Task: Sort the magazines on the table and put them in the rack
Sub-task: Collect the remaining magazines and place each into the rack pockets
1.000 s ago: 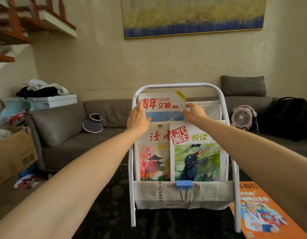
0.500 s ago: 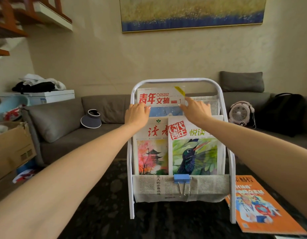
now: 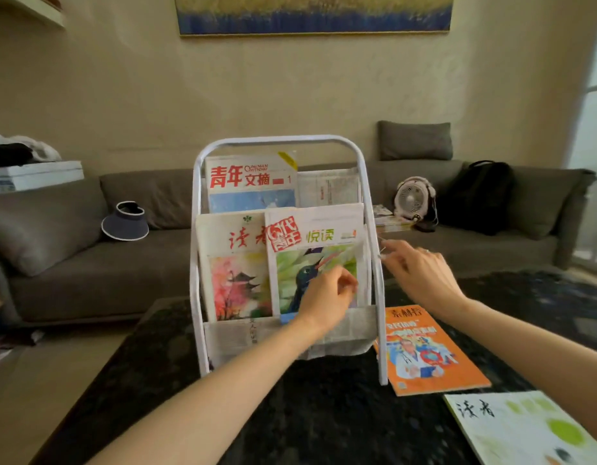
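Observation:
A white metal rack [image 3: 374, 263] stands on the dark table [image 3: 324, 414]. Its upper tier holds a red-titled magazine [image 3: 250, 182]. The lower tier holds a pagoda-cover magazine [image 3: 233, 263] and a bird-cover magazine [image 3: 310, 239]. My left hand [image 3: 327, 297] hovers in front of the bird cover, fingers loosely curled, holding nothing. To the right of the rack's right post, my right hand [image 3: 421, 273] has its fingers spread and is empty. An orange magazine [image 3: 428, 354] lies flat on the table beside the rack. A white and green magazine [image 3: 525, 427] lies at the near right corner.
A grey sofa [image 3: 72, 263] runs behind the table, with a navy visor [image 3: 126, 221], a small white fan [image 3: 412, 199] and a black bag [image 3: 475, 196] on it. A grey cushion [image 3: 414, 140] leans on the sofa back. Newspaper lines the rack's pockets.
Both hands let go of the red-titled magazine in the upper tier and dropped lower and to the right. The view shifted, revealing the white and green magazine.

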